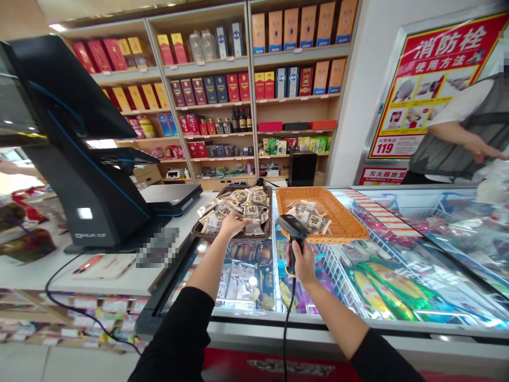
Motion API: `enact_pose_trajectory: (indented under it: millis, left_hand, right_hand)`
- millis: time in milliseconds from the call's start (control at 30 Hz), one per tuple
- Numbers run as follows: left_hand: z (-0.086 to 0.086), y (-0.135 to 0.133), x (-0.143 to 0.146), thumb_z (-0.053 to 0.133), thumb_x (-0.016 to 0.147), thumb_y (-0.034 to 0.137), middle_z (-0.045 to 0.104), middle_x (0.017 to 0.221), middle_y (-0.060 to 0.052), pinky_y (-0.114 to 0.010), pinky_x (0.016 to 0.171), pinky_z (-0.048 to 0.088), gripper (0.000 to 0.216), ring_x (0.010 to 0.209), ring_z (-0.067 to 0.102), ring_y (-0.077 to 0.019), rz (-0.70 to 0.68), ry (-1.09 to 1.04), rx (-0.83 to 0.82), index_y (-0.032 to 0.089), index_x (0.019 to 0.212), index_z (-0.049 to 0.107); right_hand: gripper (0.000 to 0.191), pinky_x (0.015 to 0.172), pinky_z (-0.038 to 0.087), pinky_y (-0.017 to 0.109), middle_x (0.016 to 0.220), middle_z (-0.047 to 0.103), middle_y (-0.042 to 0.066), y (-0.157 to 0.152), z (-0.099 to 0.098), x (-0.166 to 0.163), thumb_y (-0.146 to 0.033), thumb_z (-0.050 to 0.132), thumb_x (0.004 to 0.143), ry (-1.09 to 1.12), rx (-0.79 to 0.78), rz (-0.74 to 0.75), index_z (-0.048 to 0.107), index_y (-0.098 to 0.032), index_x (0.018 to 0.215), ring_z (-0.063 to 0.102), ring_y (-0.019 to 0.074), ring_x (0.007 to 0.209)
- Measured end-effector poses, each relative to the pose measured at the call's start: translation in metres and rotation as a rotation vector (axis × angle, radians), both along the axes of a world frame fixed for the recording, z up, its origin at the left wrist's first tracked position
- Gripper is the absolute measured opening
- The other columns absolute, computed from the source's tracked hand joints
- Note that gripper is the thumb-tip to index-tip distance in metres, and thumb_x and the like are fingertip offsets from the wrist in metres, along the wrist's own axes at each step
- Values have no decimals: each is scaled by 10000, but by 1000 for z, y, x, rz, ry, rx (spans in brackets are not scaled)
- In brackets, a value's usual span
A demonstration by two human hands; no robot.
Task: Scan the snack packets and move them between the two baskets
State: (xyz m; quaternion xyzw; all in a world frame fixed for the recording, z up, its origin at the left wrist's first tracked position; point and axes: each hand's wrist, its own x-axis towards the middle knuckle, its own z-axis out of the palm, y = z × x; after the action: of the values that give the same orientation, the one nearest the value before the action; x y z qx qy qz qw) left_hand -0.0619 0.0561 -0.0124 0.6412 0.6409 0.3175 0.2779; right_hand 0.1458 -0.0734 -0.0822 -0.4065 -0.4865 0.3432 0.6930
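My left hand reaches into a dark woven basket full of small snack packets, fingers closed around one of them. My right hand grips a black barcode scanner by its handle, with the head pointing toward an orange woven basket that holds several similar packets. The scanner's cable hangs down between my arms. Both baskets rest on the glass lid of a chest freezer.
A black point-of-sale terminal stands on the white counter at left. Shelves of boxed goods fill the back wall. Another person stands at the far right beside a red fire-hydrant poster.
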Motion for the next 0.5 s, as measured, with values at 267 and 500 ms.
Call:
enact_pose_trajectory:
  millis: [267,500]
  left_hand:
    - [-6,11,-2,847,375,112,673,1003,-115,-242,680,497,855,793,645,-178,-67,-331,-137,131,1169,532]
    - [-6,2,-11,842,408,101,402,1375,-207,-249,635,513,1213,612,602,-70,-178,-508,25,291,1426,210]
  right_hand:
    - [361,361,369,252,443,496,-55,-1,3,-2,-551,467,845,1,-24,-21,470,-218,706,436,117,316]
    - [334,338,354,240,503,515,-54,-3,6,-5,-528,491,842,24,-16,5,461,-215,729,442,105,321]
